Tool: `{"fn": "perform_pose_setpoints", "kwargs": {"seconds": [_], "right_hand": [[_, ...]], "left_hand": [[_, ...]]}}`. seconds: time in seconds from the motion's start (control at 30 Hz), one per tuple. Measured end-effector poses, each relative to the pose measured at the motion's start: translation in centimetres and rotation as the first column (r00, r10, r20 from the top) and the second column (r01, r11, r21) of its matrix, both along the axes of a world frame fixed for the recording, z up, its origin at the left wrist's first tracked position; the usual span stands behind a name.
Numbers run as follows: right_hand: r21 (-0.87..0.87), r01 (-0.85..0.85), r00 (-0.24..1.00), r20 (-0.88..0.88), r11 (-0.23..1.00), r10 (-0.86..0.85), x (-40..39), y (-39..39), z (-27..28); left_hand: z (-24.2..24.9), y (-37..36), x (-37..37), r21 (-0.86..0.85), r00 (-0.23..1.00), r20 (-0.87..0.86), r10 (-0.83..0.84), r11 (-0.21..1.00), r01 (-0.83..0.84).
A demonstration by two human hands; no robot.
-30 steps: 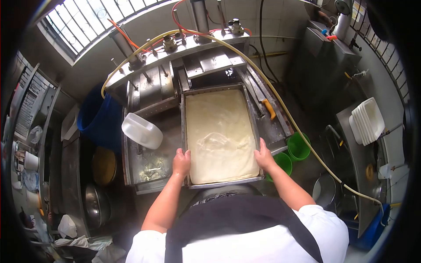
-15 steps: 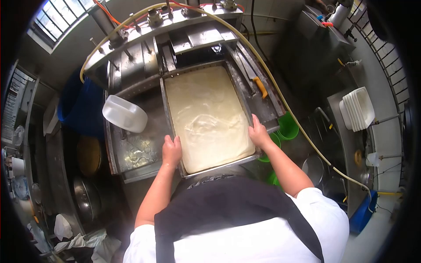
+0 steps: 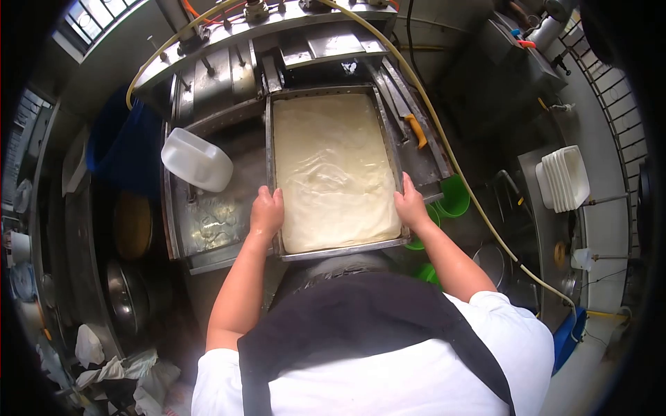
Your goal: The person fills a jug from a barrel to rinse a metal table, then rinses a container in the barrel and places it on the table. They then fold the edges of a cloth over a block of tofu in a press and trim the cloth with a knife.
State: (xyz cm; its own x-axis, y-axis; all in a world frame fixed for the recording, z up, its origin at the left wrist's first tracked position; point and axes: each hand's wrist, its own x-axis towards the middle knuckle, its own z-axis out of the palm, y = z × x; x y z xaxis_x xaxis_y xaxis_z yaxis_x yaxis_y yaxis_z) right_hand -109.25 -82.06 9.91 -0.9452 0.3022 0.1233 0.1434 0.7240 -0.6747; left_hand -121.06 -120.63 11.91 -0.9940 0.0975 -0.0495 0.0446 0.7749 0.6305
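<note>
Left hand: I see my left hand (image 3: 267, 211) clamped over the left rim of the metal tray (image 3: 345, 250), fingers curled onto its edge, forearm reaching straight forward.
Right hand: my right hand (image 3: 411, 205) grips the right rim of the same tray, thumb on top, arm angled in from the right.
Tray: one, rectangular, resting on the steel machine bed (image 3: 208, 229) directly ahead of me, filled edge to edge with one pale slab (image 3: 331, 170).
Container: one clear plastic tub (image 3: 196, 160) lying left of the tray.
Knife: one, orange handle (image 3: 416, 131), just right of the tray.
Green buckets: I count three (image 3: 456, 197) below the right edge.
White trays: one stack (image 3: 565, 178), far right.
</note>
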Motion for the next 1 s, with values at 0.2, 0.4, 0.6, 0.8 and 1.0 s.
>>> {"fn": "perform_pose_setpoints", "kwargs": {"seconds": [0.2, 0.4, 0.6, 0.8, 1.0], "right_hand": [[0.161, -0.046, 0.999, 0.009, 0.986, 0.045, -1.0, -0.3, 2.3], [0.507, -0.277, 0.954, 0.043, 0.816, 0.297, -3.1, -4.0, 4.5], [0.303, -0.457, 0.852, 0.42, 0.836, 0.313, -0.2, -6.7, 5.8], [-0.294, -0.515, 0.771, 0.252, 0.805, 0.585, 3.2, -5.3, 10.4], [-0.439, -0.35, 0.856, 0.209, 0.828, 0.473, 4.9, 0.1, 14.1]], "left_hand": [[2.0, 2.6, 0.9, -0.17, 0.989, -0.145, -0.005, 0.985, -0.02], [3.7, 9.0, 1.1, -0.311, 0.935, -0.008, -0.353, 0.89, 0.334], [2.1, 8.1, 2.8, -0.246, 0.873, 0.237, -0.427, 0.843, 0.479], [13.7, 4.0, 5.3, 0.134, 0.63, 0.547, -0.55, 0.801, 0.583], [15.0, -1.4, 6.5, 0.263, 0.694, 0.539, -0.477, 0.878, 0.4]]}}
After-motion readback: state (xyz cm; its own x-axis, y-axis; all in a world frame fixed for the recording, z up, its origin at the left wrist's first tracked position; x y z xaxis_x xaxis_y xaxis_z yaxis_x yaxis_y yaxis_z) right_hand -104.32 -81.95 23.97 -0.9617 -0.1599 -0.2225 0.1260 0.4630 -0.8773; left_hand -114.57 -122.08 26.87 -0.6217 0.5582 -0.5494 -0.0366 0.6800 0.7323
